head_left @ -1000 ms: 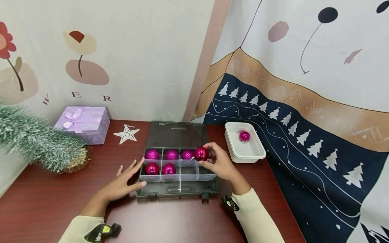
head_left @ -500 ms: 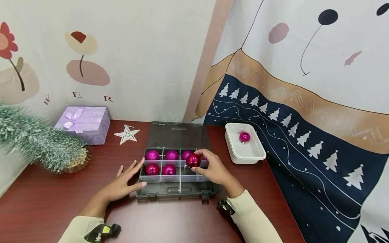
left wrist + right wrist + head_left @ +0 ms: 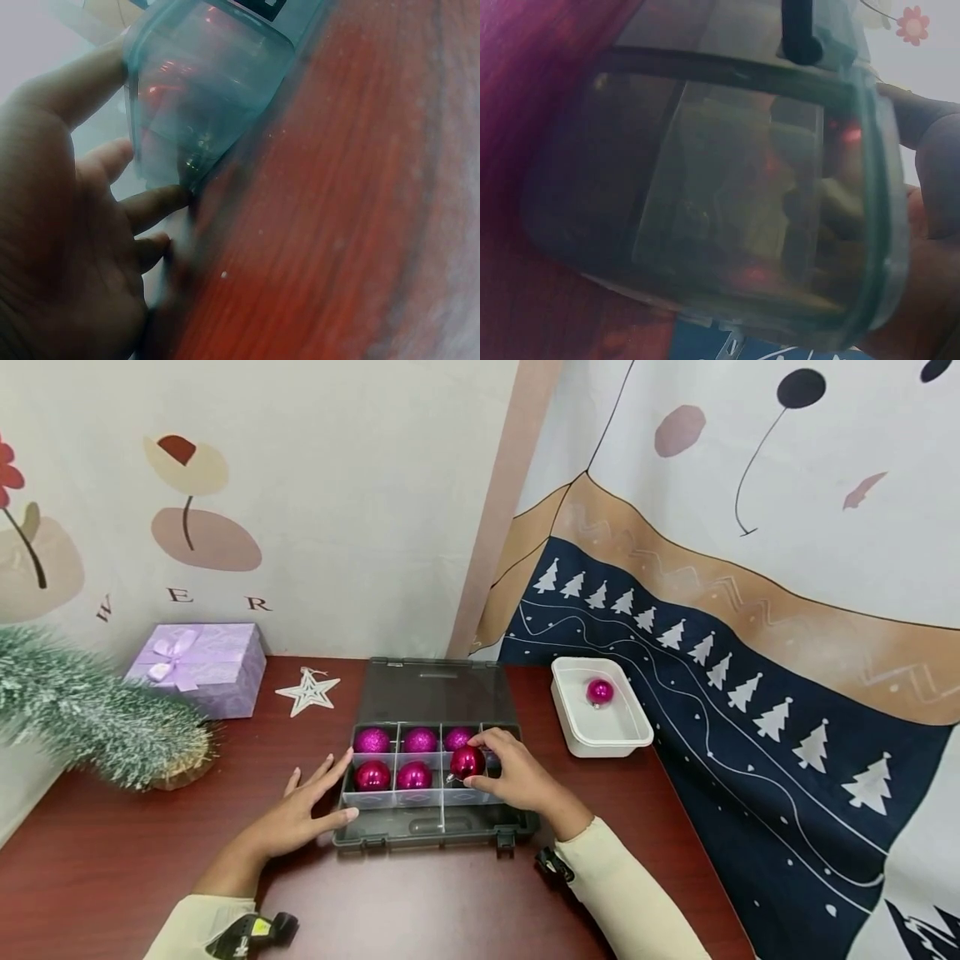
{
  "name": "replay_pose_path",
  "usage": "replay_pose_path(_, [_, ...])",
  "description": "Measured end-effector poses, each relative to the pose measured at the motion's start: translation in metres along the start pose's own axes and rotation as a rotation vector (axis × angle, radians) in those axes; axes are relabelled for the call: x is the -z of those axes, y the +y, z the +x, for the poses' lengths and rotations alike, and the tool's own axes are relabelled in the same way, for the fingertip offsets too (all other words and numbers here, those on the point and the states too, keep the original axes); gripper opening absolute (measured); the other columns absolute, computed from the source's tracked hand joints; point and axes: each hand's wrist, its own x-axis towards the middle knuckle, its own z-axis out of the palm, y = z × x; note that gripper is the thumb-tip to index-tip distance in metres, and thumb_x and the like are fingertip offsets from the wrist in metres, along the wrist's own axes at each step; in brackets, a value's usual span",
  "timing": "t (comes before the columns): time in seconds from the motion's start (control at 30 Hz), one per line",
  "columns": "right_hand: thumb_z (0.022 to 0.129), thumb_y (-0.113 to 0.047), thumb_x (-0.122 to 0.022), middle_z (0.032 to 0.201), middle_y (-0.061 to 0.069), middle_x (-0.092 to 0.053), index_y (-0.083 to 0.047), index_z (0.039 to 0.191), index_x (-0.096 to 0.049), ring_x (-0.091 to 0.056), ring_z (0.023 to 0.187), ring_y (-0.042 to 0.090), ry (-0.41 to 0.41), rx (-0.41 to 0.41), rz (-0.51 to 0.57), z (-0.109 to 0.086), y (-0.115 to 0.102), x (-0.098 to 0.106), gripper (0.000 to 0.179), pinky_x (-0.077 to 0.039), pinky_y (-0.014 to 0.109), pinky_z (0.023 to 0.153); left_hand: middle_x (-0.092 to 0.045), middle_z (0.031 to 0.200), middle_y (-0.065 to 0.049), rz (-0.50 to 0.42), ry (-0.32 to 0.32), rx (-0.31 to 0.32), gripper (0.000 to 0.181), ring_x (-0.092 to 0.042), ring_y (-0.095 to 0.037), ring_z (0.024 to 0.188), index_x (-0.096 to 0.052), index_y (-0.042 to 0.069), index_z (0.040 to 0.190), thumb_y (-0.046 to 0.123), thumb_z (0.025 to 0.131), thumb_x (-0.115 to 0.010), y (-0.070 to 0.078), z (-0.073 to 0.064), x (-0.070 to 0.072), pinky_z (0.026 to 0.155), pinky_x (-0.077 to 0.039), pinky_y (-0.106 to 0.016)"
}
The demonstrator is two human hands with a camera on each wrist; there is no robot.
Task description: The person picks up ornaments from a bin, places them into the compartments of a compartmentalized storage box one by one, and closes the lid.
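Observation:
A clear-and-grey compartment box (image 3: 397, 831) lies on the table with its dark lid (image 3: 435, 692) folded back. Its back row shows several glittery magenta baubles (image 3: 418, 741); two shiny baubles (image 3: 372, 776) sit in the front row at left. Between thumb and fingers, my right hand (image 3: 521, 777) pinches another shiny bauble (image 3: 467, 762) over the front-row compartment right of these two. My left hand (image 3: 296, 817) rests its spread, fairly straight fingers against the box's left side. In the right wrist view, the box wall (image 3: 889, 225) partly hides the right hand (image 3: 937, 180).
A white tub (image 3: 607, 733) with one shiny bauble (image 3: 599, 692) stands to the right. Left of the lid lies a white star (image 3: 308, 692). A lilac gift box (image 3: 217, 672) and a frosted small tree (image 3: 97, 702) stand at far left.
My right hand has carried its bauble left and lower, from the back row's right side to the front-row compartment. The left hand stays at the box's side.

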Motion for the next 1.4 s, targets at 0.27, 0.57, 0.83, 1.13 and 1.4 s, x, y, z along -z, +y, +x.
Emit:
replay_pose_path(0.27, [0.092, -0.023, -0.091, 0.142, 0.008, -0.063, -0.012, 0.137, -0.069, -0.056, 0.135, 0.029, -0.010, -0.007, -0.031, -0.002, 0.001, -0.006, 0.051, -0.056, 0.055, 0.112, -0.024, 0.180, -0.026, 0.002, 0.005, -0.012, 0.094, -0.008, -0.065, 0.163, -0.019, 0.022, 0.177, 0.038, 0.102, -0.074, 0.000, 0.000, 0.000, 0.125, 0.019, -0.082])
replay_pose_path(0.57, [0.093, -0.026, -0.090, 0.143, 0.010, -0.061, -0.013, 0.139, -0.072, -0.050, 0.143, 0.032, -0.018, -0.023, -0.032, -0.003, 0.003, -0.009, 0.051, -0.054, 0.060, 0.114, -0.024, 0.180, -0.026, -0.003, 0.005, -0.008, 0.094, -0.008, -0.065, 0.163, -0.020, 0.020, 0.177, 0.038, 0.102, -0.074, 0.001, 0.000, 0.000, 0.124, 0.019, -0.082])
replay_pose_path(0.83, [0.097, -0.029, -0.085, 0.145, 0.011, -0.058, -0.014, 0.142, -0.069, -0.050, 0.144, 0.034, -0.014, -0.008, -0.032, -0.005, 0.008, -0.015, 0.051, -0.053, 0.064, 0.113, -0.024, 0.179, -0.027, 0.002, 0.004, -0.008, 0.094, -0.009, -0.066, 0.163, -0.020, 0.020, 0.177, 0.039, 0.102, -0.074, 0.002, 0.001, 0.001, 0.125, 0.019, -0.082])
replay_pose_path(1.13, [0.097, -0.030, -0.083, 0.144, 0.011, -0.058, -0.015, 0.144, -0.070, -0.050, 0.142, 0.035, -0.019, -0.005, -0.011, -0.008, 0.007, -0.016, 0.051, -0.049, 0.065, 0.115, -0.024, 0.179, -0.027, 0.000, 0.003, -0.006, 0.094, -0.009, -0.065, 0.163, -0.020, 0.020, 0.177, 0.040, 0.102, -0.073, 0.002, -0.001, 0.000, 0.125, 0.019, -0.081])
replay_pose_path(1.4, [0.098, -0.027, -0.083, 0.144, 0.011, -0.058, -0.015, 0.144, -0.070, -0.048, 0.144, 0.033, -0.027, 0.016, 0.003, -0.007, 0.009, -0.016, 0.049, -0.049, 0.065, 0.116, -0.024, 0.179, -0.027, 0.000, 0.003, 0.002, 0.094, -0.008, -0.065, 0.163, -0.020, 0.021, 0.177, 0.040, 0.102, -0.073, 0.002, -0.001, 0.000, 0.125, 0.019, -0.081])
